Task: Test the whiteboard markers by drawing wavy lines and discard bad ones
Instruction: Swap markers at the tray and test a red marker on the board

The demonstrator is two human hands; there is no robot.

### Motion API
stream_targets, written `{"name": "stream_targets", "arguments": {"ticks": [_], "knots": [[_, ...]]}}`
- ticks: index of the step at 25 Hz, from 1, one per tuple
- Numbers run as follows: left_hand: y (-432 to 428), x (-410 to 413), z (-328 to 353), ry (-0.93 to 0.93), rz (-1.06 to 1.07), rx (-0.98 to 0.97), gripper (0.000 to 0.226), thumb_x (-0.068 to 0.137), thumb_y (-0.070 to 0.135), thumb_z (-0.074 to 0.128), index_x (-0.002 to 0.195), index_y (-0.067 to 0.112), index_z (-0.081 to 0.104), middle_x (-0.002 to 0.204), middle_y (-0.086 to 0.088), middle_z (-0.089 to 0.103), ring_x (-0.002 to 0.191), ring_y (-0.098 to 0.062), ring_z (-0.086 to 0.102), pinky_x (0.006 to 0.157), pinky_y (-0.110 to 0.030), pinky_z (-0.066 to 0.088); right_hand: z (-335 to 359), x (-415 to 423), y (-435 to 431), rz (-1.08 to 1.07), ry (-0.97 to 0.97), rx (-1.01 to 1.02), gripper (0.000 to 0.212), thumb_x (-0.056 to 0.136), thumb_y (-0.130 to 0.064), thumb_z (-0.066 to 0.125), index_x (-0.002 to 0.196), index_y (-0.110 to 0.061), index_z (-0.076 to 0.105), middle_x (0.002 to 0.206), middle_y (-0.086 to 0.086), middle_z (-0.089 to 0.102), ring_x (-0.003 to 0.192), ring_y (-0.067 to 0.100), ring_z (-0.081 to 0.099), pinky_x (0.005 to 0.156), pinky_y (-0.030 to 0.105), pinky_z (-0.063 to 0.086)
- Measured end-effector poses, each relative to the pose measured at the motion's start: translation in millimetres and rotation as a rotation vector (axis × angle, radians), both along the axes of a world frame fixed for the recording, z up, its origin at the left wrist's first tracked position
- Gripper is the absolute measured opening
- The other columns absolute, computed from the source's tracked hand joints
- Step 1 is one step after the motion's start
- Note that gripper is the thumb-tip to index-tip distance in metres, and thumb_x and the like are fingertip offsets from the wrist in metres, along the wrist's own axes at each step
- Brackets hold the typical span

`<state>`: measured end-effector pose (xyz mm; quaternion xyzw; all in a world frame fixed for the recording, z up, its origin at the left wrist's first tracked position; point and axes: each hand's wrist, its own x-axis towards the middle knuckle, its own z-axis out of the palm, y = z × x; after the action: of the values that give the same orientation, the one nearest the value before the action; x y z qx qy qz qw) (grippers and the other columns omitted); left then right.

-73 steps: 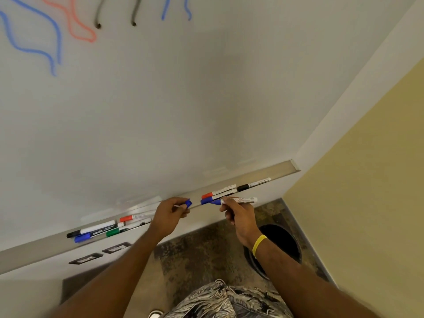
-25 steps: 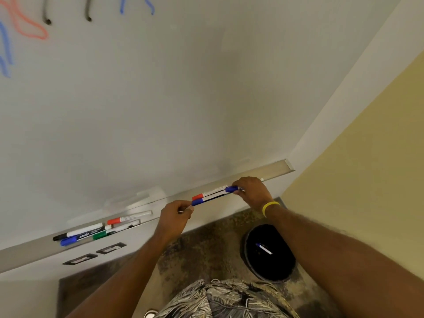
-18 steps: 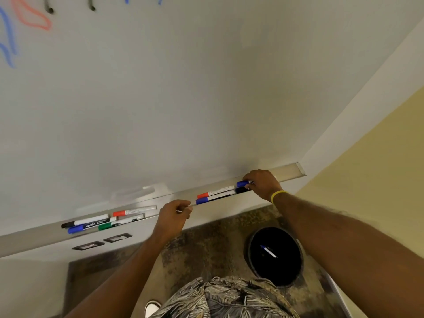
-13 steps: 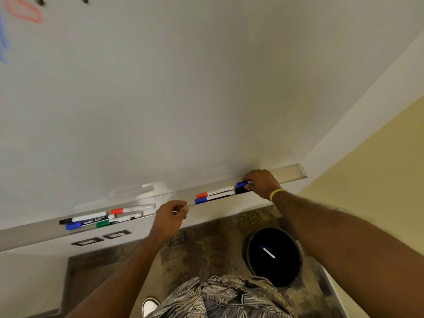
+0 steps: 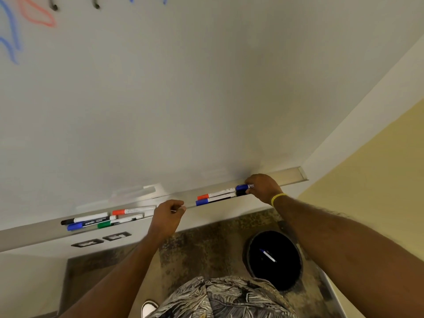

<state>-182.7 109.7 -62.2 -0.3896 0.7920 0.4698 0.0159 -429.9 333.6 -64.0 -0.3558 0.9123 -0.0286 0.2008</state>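
Note:
My right hand [image 5: 262, 188] reaches to the right part of the marker tray [image 5: 289, 176] and pinches a blue-capped marker [image 5: 244, 187] lying there. Beside it lie a red-capped marker [image 5: 215, 194] and a blue-capped marker [image 5: 213, 200], with a black cap [image 5: 241, 193] near my fingers. My left hand [image 5: 168, 216] has its fingers curled at the tray's front lip, gripping it. Several more markers [image 5: 91, 222] lie at the tray's left. A black bin [image 5: 286, 271] on the floor holds one marker [image 5: 267, 255].
The whiteboard [image 5: 183, 88] carries blue, red and black wavy lines [image 5: 36, 17] at its top left. A yellow wall [image 5: 378, 180] closes the right side. Two wall sockets [image 5: 101, 240] sit under the tray. Patterned floor lies below.
My right hand has left the middle of the tray and gone right onto a blue-capped marker. A marker now lies in the bin. The blue cap no longer shows in my left hand.

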Motion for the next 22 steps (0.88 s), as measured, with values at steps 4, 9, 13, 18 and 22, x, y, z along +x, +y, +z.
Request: {"name": "stream_targets", "arguments": {"ticks": [4, 9, 13, 18, 22], "knots": [[-6, 8, 9, 0.003, -0.118, -0.143, 0.031, 0.095, 0.027, 0.06, 0.124, 0.017, 0.061, 0.117, -0.001, 0.066, 0.098, -0.012, 0.06, 0.087, -0.022, 0.045, 3, 12, 0, -0.082, 0.003, -0.077, 0.044, 0.091, -0.033, 0.065, 0.131, -0.017, 0.06, 0.129, 0.005, 0.062, 0.118, 0.025, 0.055, 0.102, 0.033, 0.039], [-18, 31, 11, -0.059, -0.43, -0.492, 0.045, 0.095, 0.037, 0.058, 0.137, 0.024, 0.051, 0.142, 0.004, 0.051, 0.129, -0.016, 0.048, 0.109, -0.032, 0.037, 9, 46, -17, -0.026, 0.049, -0.181, 0.045, 0.09, -0.042, 0.066, 0.126, -0.015, 0.062, 0.12, 0.005, 0.064, 0.113, 0.023, 0.055, 0.1, 0.035, 0.044], [-34, 60, 3, -0.191, -0.543, -0.586, 0.062, 0.095, 0.048, 0.052, 0.15, 0.028, 0.031, 0.162, 0.0, 0.021, 0.149, -0.021, 0.018, 0.121, -0.043, 0.013, 6, 91, -46, 0.045, 0.074, -0.275, 0.046, 0.091, -0.041, 0.065, 0.13, -0.016, 0.059, 0.128, 0.003, 0.061, 0.12, 0.022, 0.053, 0.106, 0.036, 0.041], [-66, 108, -10, -0.308, -0.548, -0.692, 0.086, 0.089, 0.069, 0.041, 0.156, 0.029, 0.004, 0.164, -0.004, -0.01, 0.151, -0.025, -0.011, 0.115, -0.047, -0.012, 0, 146, -90, 0.141, 0.011, -0.257, 0.048, 0.092, -0.042, 0.062, 0.133, -0.017, 0.054, 0.134, 0.002, 0.056, 0.126, 0.021, 0.048, 0.111, 0.033, 0.034], [-95, 143, -15, -0.41, -0.529, -0.722, 0.098, 0.084, 0.081, 0.03, 0.153, 0.027, -0.013, 0.159, -0.006, -0.026, 0.147, -0.028, -0.023, 0.117, -0.053, -0.01, -8, 181, -128, 0.226, -0.011, -0.215, 0.053, 0.093, -0.043, 0.059, 0.138, -0.016, 0.05, 0.14, 0.003, 0.052, 0.131, 0.022, 0.044, 0.112, 0.033, 0.031]]}}
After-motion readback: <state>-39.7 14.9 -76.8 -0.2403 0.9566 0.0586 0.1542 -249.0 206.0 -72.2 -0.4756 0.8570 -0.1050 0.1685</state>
